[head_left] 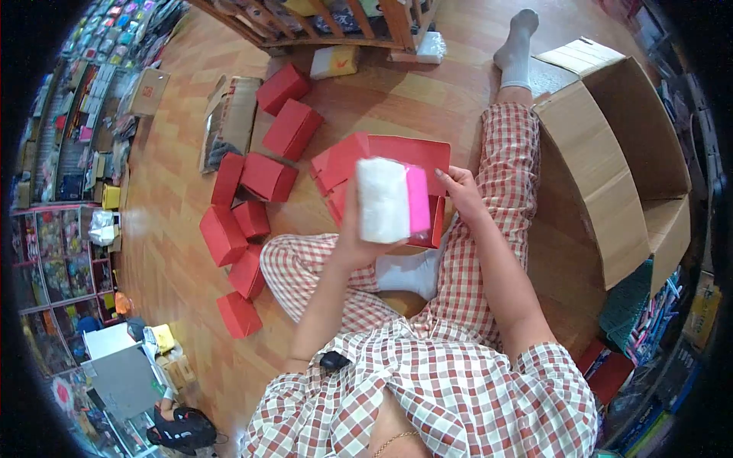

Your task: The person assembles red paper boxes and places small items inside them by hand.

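My left hand [357,243] is closed around a white and pink pack [384,200] that looks wrapped in clear plastic; what is inside I cannot make out. Behind and below the pack is an open red cardboard box [416,150], its flaps spread and its interior partly hidden. On the box's right edge my right hand [463,191] is closed, thumb and fingers pinching the red card. Several red boxes [292,130] lie in a loose row on the floor to the left, between my bent leg and a flat brown carton.
A large open brown carton [611,153] stands to my right by my stretched leg. The flat carton [233,118] lies at the far left, near a wooden rack [336,23]. Stocked shelves line the left side, where another person [183,427] sits at the lower corner.
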{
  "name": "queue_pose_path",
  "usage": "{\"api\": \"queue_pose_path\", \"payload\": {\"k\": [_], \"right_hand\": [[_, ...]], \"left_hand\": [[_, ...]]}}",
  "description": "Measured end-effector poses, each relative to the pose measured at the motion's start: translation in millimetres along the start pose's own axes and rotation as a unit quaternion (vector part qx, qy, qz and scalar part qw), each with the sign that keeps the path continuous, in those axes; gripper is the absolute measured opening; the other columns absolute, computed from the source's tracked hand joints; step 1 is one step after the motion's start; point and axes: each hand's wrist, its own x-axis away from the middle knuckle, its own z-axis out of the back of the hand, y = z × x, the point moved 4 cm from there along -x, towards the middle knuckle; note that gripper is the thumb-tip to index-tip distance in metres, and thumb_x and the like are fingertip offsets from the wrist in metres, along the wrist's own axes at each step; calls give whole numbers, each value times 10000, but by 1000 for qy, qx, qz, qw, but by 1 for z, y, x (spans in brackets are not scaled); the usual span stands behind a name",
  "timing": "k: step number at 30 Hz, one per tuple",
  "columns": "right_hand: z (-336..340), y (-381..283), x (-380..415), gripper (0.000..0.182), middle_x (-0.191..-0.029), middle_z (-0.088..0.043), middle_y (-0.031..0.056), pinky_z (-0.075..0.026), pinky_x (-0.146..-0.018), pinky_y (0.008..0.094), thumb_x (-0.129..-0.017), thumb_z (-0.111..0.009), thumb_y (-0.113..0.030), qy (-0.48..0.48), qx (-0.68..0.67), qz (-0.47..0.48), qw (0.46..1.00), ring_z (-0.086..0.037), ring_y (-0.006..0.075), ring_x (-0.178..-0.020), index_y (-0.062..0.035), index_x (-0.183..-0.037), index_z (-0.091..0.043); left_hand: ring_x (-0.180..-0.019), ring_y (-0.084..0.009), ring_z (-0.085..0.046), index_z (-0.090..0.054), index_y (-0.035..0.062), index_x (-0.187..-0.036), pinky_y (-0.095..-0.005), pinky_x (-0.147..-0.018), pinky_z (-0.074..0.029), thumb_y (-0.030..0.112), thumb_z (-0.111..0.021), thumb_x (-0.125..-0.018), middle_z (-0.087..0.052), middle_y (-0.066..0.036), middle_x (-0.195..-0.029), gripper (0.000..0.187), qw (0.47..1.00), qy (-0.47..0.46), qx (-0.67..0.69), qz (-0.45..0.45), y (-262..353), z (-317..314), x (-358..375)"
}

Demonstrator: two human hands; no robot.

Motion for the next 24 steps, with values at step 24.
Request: {"api": "queue_pose_path", "payload": {"k": [24], "right_hand": [[-15, 19, 8, 308, -1025, -661, 65, -489, -834, 287, -845, -630, -61, -121, 93, -26, 988, -610, 132, -905, 48, -1132, -599]], "left_hand": [[-1226, -379, -387, -291, 122, -1434, -433, -1051, -356, -57, -683, -593, -366, -174, -1363, 944, 943, -179, -278, 35, -32, -15, 31]]}}
